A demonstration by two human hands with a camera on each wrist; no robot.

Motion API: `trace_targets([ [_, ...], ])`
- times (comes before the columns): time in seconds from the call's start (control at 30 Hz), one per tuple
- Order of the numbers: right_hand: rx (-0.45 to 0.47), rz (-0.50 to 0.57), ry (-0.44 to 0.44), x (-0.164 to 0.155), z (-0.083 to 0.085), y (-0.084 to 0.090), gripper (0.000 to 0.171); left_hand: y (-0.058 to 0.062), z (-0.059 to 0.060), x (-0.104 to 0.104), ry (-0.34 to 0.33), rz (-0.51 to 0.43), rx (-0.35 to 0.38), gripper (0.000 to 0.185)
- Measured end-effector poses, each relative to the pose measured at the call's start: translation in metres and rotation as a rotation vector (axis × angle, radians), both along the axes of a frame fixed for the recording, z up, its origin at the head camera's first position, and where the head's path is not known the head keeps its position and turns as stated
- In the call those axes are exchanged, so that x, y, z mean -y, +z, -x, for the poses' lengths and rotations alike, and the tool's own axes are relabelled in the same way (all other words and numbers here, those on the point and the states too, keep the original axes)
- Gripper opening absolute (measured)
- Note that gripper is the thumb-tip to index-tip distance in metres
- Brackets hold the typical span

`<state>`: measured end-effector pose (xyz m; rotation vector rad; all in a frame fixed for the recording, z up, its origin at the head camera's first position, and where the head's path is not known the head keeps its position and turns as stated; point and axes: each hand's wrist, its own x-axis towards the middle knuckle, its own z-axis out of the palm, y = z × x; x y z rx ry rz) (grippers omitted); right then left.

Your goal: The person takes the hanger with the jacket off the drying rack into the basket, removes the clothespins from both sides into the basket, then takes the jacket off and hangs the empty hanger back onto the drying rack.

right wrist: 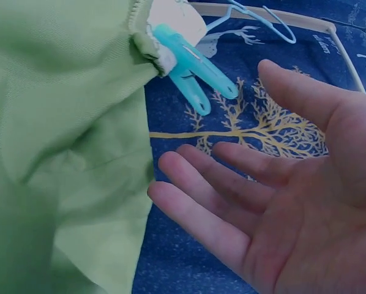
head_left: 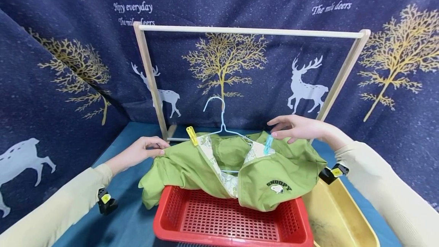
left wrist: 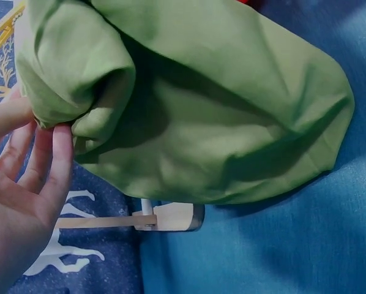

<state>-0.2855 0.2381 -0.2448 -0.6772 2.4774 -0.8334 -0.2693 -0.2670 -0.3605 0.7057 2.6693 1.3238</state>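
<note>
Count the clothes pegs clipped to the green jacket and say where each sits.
2: a yellow peg on the jacket's left shoulder, a blue peg on the right. Folds may hide others.

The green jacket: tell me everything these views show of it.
The green zip-front jacket, of smooth woven cloth with a pale printed lining and a SNOOPY badge on its chest, lies open and crumpled over the back rim of the red plastic basket. A light blue wire hanger sits inside it, pegged by a yellow clothespin and a turquoise clothespin. The left hand pinches its sleeve.
</note>
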Motion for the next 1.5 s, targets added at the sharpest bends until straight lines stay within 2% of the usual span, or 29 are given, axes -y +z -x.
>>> trace_targets([
  [0.27,0.098,0.071,-0.024,-0.001,-0.001,-0.008,0.067,-0.002,-0.001,0.0,-0.005,-0.022,-0.022,0.025],
  [0.7,0.056,0.041,-0.033,-0.001,-0.004,-0.011,0.053,-0.003,-0.006,-0.001,-0.004,-0.036,-0.055,0.024],
  [1.03,0.032,0.024,-0.044,0.001,-0.006,-0.013,0.049,-0.005,-0.009,-0.002,0.015,-0.038,-0.067,0.024],
  [1.5,-0.016,0.055,-0.034,0.001,-0.007,-0.016,0.031,-0.008,-0.009,-0.001,0.019,-0.058,-0.073,0.024],
])
